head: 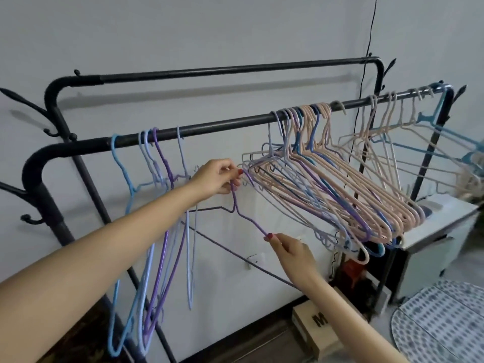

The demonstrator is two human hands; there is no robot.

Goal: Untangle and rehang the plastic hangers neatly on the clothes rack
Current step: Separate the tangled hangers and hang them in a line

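Note:
A black clothes rack has a front rail [214, 127] and a higher back rail [235, 69]. Several blue and purple hangers [157, 200] hang neatly at the rail's left. A tangled bunch of pink, blue and purple hangers [340, 189] hangs at the middle right, tilted out sideways. My left hand [220, 176] grips the hook and neck of a loose purple hanger [248, 221] below the rail, next to the bunch. My right hand [290, 251] pinches that hanger's sloping shoulder lower down.
More pink and blue hangers [408, 132] hang spread at the rail's far right. A white cabinet [440, 231] stands under them. A cardboard box [319, 328] and a patterned round cushion [442, 326] lie on the floor. A black cord [366, 48] runs down the wall.

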